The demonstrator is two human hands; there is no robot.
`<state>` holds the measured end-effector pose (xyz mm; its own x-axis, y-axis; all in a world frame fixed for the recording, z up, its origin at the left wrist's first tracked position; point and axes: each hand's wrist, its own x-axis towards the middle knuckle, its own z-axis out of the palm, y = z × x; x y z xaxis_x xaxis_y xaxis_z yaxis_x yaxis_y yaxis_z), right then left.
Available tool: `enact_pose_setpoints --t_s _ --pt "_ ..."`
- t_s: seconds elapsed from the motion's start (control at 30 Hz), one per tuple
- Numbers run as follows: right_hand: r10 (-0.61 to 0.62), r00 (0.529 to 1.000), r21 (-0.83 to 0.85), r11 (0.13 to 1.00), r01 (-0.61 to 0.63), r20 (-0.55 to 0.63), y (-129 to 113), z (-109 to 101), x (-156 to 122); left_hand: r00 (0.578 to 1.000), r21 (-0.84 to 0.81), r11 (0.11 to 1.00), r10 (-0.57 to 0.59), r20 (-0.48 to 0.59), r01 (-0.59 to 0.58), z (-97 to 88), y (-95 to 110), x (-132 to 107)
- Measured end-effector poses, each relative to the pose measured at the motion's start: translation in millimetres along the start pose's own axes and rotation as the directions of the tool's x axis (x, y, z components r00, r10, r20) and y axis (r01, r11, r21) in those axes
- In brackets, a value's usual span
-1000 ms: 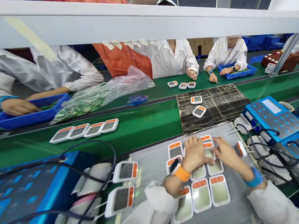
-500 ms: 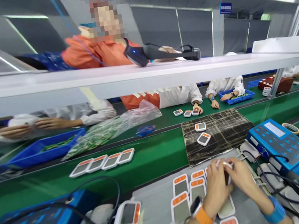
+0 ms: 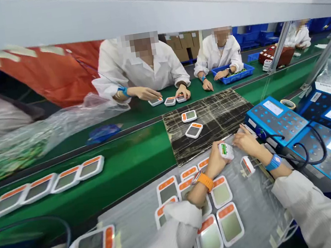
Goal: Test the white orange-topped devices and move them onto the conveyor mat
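Note:
My left hand (image 3: pixel 215 161), an orange watch band at its wrist, grips a small white electronic device (image 3: pixel 230 152). The device's back faces up, showing an opening with something green in it. Just to the right, my right hand (image 3: pixel 246 142), wearing a blue wrist strap, has its fingers curled together beside the blue instrument box (image 3: pixel 275 118); what they pinch is unclear. Below it, another white device (image 3: pixel 247 166) sits tilted on the grey mat. Several white devices with orange buttons and grey screens (image 3: pixel 230 223) lie face up in rows near my left forearm.
Two devices (image 3: pixel 194 130) lie on a black marbled board (image 3: pixel 210 134). Several more (image 3: pixel 65 179) line the green conveyor (image 3: pixel 132 153). Cables run from blue boxes at right. Overhead is a white shelf (image 3: pixel 137 13). Co-workers in white coats (image 3: pixel 145 67) sit opposite, near a blue tray (image 3: pixel 235 75).
My view has swung right and downward. My hands, close together before, are now apart: the left holds the device with its back showing, the right is beside the blue box.

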<state>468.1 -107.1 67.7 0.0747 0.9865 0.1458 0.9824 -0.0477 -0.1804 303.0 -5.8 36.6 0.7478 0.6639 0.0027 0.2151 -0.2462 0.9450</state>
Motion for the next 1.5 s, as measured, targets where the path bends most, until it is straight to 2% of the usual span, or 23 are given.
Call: enact_pose_setpoints --t_s 0.2,0.37,0.53,0.67,0.83,0.93,1.07,1.17,1.5 --pt "-0.068 0.989 0.011 0.998 0.067 0.128 9 -5 6 1.000 0.030 0.999 0.026 0.013 -0.026 -2.2 -2 -3" --pt "-0.027 0.991 -0.070 0.997 0.037 0.130 5 -6 8 0.999 0.053 0.998 0.043 0.025 -0.044 -1.0 0 -2" --pt "-0.037 0.991 -0.031 0.999 0.041 0.125 -1 -3 11 0.996 0.077 0.994 0.079 0.046 -0.083 0.5 4 -2" --pt "0.007 0.993 -0.019 1.000 -0.005 0.118 2 -2 11 0.994 0.123 0.987 0.096 0.045 -0.101 1.6 4 -2" --pt "0.059 0.992 0.075 0.995 -0.067 0.111 3 -4 11 0.986 0.192 0.967 0.161 0.036 -0.165 3.7 5 -1" --pt "0.047 0.989 0.060 0.997 -0.056 0.144 1 -8 14 0.983 0.231 0.956 0.176 0.045 -0.182 6.3 8 -1" --pt "0.040 0.972 -0.044 0.999 -0.031 0.231 -2 -14 18 0.983 0.258 0.949 0.172 0.058 -0.181 10.2 12 -1" --pt "0.035 0.963 -0.042 0.999 -0.025 0.268 -3 -15 20 0.985 0.263 0.949 0.165 0.050 -0.172 11.5 13 -1" --pt "-0.034 0.989 0.146 0.989 0.012 0.145 10 -7 15 0.986 0.252 0.953 0.168 0.014 -0.166 10.1 9 -4"
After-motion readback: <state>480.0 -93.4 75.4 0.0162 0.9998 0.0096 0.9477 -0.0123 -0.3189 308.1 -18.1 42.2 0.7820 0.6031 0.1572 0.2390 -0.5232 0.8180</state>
